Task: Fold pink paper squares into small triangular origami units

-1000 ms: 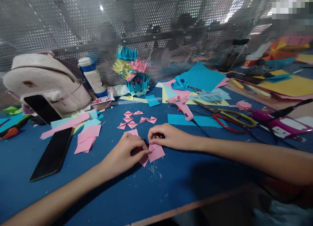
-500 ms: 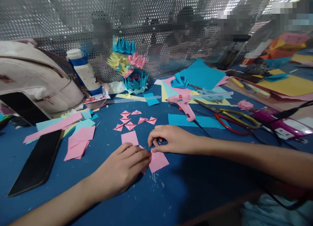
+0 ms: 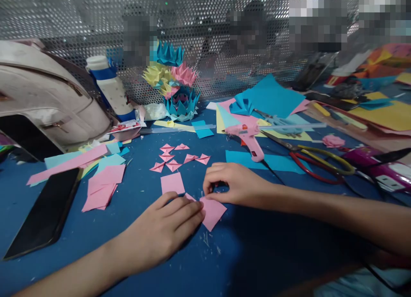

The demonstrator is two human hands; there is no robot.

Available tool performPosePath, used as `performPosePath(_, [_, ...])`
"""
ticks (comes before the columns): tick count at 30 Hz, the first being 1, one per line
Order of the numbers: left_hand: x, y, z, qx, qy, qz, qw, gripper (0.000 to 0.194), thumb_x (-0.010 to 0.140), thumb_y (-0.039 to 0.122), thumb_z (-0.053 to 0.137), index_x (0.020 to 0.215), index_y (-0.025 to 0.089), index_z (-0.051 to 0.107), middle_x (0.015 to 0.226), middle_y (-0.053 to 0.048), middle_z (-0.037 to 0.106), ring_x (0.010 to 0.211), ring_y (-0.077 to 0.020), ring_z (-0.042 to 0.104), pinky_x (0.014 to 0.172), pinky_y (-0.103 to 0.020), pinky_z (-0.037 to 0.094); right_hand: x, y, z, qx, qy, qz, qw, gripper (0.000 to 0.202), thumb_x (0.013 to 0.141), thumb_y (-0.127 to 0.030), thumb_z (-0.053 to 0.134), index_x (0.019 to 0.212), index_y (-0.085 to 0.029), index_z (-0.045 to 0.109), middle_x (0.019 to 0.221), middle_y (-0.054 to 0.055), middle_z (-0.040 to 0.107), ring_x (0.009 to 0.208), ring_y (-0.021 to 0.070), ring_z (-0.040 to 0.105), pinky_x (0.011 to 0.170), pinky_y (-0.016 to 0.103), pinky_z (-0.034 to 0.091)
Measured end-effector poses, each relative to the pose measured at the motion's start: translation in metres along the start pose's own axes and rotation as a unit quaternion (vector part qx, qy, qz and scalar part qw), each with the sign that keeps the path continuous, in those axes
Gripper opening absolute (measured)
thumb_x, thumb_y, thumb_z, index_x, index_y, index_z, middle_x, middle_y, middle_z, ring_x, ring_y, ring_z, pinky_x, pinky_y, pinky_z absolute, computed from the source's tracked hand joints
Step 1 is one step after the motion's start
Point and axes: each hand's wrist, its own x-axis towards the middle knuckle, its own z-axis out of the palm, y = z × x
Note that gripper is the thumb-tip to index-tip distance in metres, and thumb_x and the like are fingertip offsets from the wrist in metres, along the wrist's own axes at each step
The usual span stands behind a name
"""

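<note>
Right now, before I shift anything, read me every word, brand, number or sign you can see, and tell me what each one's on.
None can be read.
Pink paper: no writing shows.
Red cup: a yellowish mark, too blurred to read.
Bottle: small dark marks, too small to tell whether they are letters.
Glue gun: a small orange patch, no lettering legible.
Flat phone: dark screen, no text showing.

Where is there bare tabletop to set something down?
One patch of table lies between the flat phone, the pink paper stack and the left hand. Another, in shadow, lies on the near side of the right arm, right of the nearer pink square. It is crowded beyond that arm: glue gun, blue strip, scissors.
</note>
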Motion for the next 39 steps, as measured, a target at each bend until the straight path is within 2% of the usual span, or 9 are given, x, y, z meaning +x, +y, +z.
performPosePath(2, [0.0, 0.0, -0.001, 0.008, -0.001, -0.004, 1.0, 0.037, 0.108, 0.015, 0.03, 0.131, 0.009, 0.059, 0.129, -0.009, 0.065, 0.113, -0.0242, 0.054, 0.101, -0.039, 0.031, -0.001, 0.002, 0.002, -0.004, 0.014, -0.05, 0.999, 0.006, 0.084, -0.014, 0.071, 0.083, -0.019, 0.073, 0.087, 0.0, 0.071, 0.087, 0.0146, 0.062, 0.076, 0.024, 0.043])
performPosePath(5, [0.001, 0.0, 0.0, 0.01, -0.005, -0.007, 1.0, 0.037, 0.108, 0.015, 0.03, 0.132, 0.009, 0.058, 0.126, -0.01, 0.065, 0.111, -0.0243, 0.054, 0.1, -0.039, 0.031, -0.002, 0.006, 0.002, 0.006, 0.003, -0.097, 0.995, 0.003, 0.086, -0.017, 0.072, 0.085, -0.018, 0.075, 0.086, 0.001, 0.073, 0.085, 0.0149, 0.063, 0.074, 0.024, 0.044])
performPosePath(12, [0.001, 0.0, 0.0, 0.005, -0.014, -0.007, 1.0, 0.036, 0.108, 0.016, 0.031, 0.133, 0.01, 0.057, 0.126, -0.01, 0.065, 0.112, -0.0236, 0.055, 0.099, -0.039, 0.035, 0.006, 0.018, -0.01, 0.082, -0.078, -0.205, 0.972, 0.023, 0.096, -0.033, 0.063, 0.094, -0.015, 0.076, 0.094, 0.007, 0.076, 0.091, 0.0151, 0.064, 0.085, 0.026, 0.047])
performPosePath(16, [0.001, 0.0, -0.002, 0.003, -0.016, -0.008, 1.0, 0.037, 0.108, 0.015, 0.029, 0.132, 0.009, 0.057, 0.126, -0.011, 0.065, 0.112, -0.0232, 0.055, 0.098, -0.039, 0.037, 0.009, 0.021, -0.014, 0.092, -0.095, -0.221, 0.966, 0.028, 0.098, -0.037, 0.06, 0.096, -0.014, 0.076, 0.097, 0.008, 0.076, 0.091, 0.015, 0.064, 0.086, 0.027, 0.047])
performPosePath(23, [0.001, 0.0, -0.002, 0.002, -0.021, -0.017, 1.0, 0.036, 0.107, 0.014, 0.031, 0.132, 0.01, 0.057, 0.131, -0.01, 0.062, 0.115, -0.0239, 0.052, 0.1, -0.039, 0.031, 0.008, 0.023, -0.013, 0.079, -0.094, -0.232, 0.965, 0.028, 0.099, -0.037, 0.057, 0.098, -0.016, 0.076, 0.098, 0.009, 0.074, 0.092, 0.0155, 0.063, 0.085, 0.027, 0.048])
performPosePath(39, [-0.001, 0.0, -0.001, 0.006, -0.026, -0.016, 1.0, 0.037, 0.107, 0.015, 0.03, 0.134, 0.011, 0.056, 0.134, -0.01, 0.061, 0.117, -0.0248, 0.051, 0.101, -0.04, 0.029, 0.009, 0.028, -0.012, -0.01, -0.083, -0.294, 0.952, 0.029, 0.103, -0.031, 0.051, 0.096, -0.018, 0.076, 0.103, 0.007, 0.074, 0.092, 0.0163, 0.061, 0.081, 0.028, 0.044])
